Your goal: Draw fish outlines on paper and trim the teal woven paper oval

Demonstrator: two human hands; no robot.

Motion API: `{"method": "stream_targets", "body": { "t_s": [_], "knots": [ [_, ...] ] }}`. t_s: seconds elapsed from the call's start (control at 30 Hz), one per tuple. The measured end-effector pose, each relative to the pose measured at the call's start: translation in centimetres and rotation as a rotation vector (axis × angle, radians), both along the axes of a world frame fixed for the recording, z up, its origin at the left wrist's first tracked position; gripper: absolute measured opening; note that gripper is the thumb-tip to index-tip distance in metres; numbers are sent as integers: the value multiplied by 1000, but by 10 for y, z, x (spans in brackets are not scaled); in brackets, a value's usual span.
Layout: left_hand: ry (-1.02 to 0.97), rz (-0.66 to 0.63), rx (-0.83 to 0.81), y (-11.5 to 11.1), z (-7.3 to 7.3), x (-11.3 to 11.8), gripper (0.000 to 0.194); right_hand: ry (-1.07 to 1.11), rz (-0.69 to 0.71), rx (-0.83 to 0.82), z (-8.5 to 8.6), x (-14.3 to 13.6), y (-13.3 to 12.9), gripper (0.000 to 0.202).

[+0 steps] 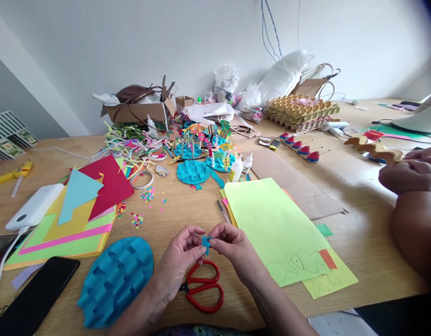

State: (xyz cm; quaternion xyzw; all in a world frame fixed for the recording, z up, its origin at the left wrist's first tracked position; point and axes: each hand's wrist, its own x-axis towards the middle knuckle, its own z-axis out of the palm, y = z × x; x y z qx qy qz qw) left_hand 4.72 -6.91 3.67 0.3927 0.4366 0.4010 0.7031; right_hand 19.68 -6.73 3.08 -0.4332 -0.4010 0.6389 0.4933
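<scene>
Between the fingertips of my left hand (182, 256) and my right hand (232, 245) is a small blue paper cutout (206, 243). Both hands pinch it, close together above the table. Under them lie red-handled scissors (220, 298), their blades hidden beneath my left hand. A blue-painted egg-carton piece, fish-like in outline (119, 275), rests left of my left forearm. On the right, a light green paper sheet (267, 219) bears pencil-drawn fish shapes near its lower edge. A pen (222, 211) sits just beyond my right hand.
Coloured paper sheets (110, 179), a white power bank (35, 206) and a black phone (36, 296) occupy the left. Glue bottles (235, 169) and blue decorated carton pieces (193, 172) stand farther back. Another person's arm (413, 219) rests at the right.
</scene>
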Motion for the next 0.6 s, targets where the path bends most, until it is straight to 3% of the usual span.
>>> {"method": "stream_targets", "body": {
  "t_s": [0.17,0.3,0.53,0.6],
  "knots": [
    [3,22,31,2,-5,-1,20,11,-54,26,-2,-5,0,22],
    [14,30,43,3,-6,-1,16,-9,-18,35,-2,-8,0,21],
    [61,112,103,8,0,-3,9,-209,28,110,4,-11,0,10],
    [77,157,130,11,3,-7,8,-437,78,174,9,-6,5,11]
  ]
}}
